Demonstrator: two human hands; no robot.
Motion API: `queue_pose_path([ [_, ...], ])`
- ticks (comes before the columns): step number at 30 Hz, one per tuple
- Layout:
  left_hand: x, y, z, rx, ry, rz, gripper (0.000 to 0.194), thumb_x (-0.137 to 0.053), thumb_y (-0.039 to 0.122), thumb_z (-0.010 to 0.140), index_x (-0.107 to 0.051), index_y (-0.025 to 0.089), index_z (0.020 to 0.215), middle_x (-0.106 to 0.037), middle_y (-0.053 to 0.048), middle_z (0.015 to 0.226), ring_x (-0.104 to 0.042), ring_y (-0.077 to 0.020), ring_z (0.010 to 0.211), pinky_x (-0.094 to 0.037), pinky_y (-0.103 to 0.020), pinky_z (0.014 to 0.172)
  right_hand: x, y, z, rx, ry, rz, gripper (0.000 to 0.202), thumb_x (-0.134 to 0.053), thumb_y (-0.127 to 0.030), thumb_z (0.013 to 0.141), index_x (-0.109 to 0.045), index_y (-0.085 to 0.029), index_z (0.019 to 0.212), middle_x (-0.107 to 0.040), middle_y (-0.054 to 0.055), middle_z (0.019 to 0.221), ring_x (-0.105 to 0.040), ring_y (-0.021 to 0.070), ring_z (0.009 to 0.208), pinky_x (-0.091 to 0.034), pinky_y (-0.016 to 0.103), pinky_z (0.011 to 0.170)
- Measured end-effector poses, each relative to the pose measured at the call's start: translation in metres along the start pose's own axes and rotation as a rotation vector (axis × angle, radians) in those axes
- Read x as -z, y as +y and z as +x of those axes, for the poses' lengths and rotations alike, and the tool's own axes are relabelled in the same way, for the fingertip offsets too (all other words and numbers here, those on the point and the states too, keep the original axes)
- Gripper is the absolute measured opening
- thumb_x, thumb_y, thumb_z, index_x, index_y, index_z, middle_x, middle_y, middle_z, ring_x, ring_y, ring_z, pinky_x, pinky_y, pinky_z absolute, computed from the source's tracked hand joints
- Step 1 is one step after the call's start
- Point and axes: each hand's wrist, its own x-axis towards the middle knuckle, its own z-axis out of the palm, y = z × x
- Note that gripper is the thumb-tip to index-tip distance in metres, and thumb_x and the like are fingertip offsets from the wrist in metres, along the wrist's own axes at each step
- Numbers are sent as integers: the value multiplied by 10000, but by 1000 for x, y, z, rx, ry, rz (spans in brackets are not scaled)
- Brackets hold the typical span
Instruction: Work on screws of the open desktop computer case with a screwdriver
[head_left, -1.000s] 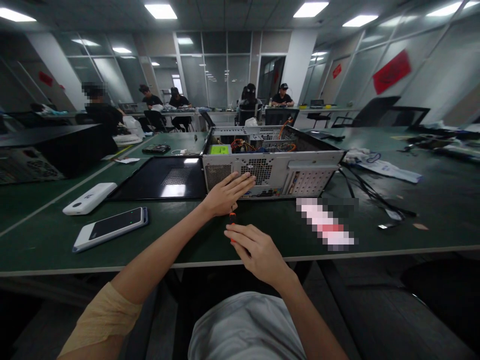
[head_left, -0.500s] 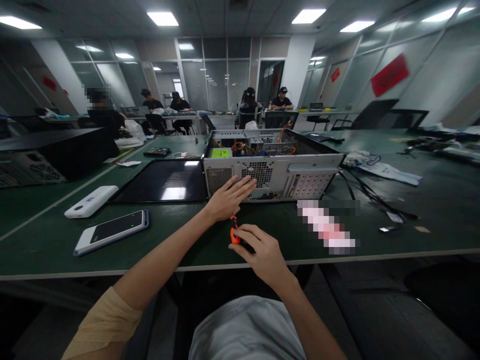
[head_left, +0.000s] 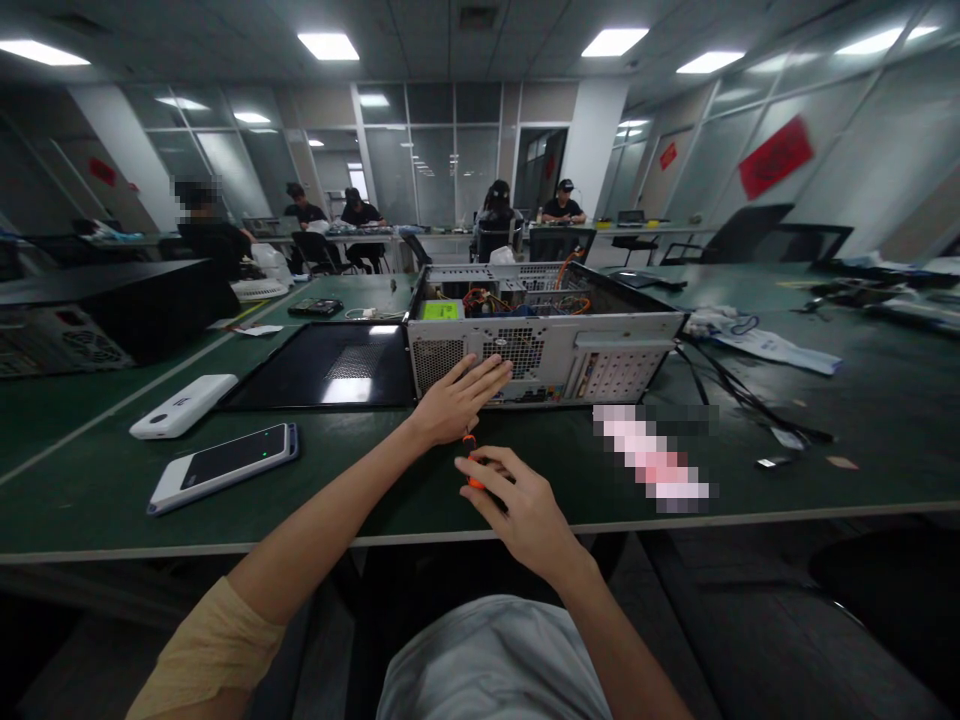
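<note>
Head view: my right hand (head_left: 529, 510), fingertips shifted since half second ago, pinched orange screwdriver (head_left: 475, 483) just beside my outstretched left hand (head_left: 450, 405), in front of computer case (head_left: 559, 340); likely mid-turn.

Framed glass panels (head_left: 431, 165) stand far back at twelve o'clock, with a white pillar (head_left: 596, 150) at one. Ceiling lights (head_left: 328, 46) glow at eleven and one. At two, a red sheet (head_left: 776, 158) hangs above a black chair (head_left: 742, 235).
</note>
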Motion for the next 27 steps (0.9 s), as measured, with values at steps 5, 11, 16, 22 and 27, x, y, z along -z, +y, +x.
queue_pose_path([
  [5,2,0,0,-2,-20,-7,903,-577,205,874,-133,95,1653,-155,-105,1728,-66,-242,1613,-82,-476,1322,-1,2,0,-104,91,3,337,-772,-400,894,-681,-214,1160,-721,90,1060,-710,234,962,-618,367,868],
  [11,1,0,0,-7,-8,-5,924,-606,223,869,-132,89,1651,-157,-112,1727,-78,-248,1613,-100,-480,1320,0,3,0,-16,75,81,232,-725,-250,937,-693,-223,1165,-746,82,1132,-717,216,999,-603,376,924],
  [16,0,-1,0,-2,-4,1,912,-600,222,876,-137,91,1651,-152,-104,1730,-70,-237,1613,-88,-468,1322,5,-1,1,4,-42,69,275,-598,-128,960,-695,-233,1195,-716,96,1271,-690,223,1080,-586,421,962],
  [22,0,-1,0,-3,-7,6,937,-607,220,869,-113,101,1656,-136,-107,1731,-42,-232,1615,-70,-465,1323,7,-3,1,-47,-126,17,290,-578,-151,960,-712,-243,1200,-626,108,1358,-710,198,1011,-609,381,915],
  [27,-1,-1,0,-5,-15,5,970,-637,243,860,-101,102,1657,-137,-117,1731,-51,-237,1615,-84,-461,1324,7,-3,1,-14,-133,36,298,-610,-159,949,-694,-238,1224,-641,103,1364,-664,240,1220,-567,415,1049],
])
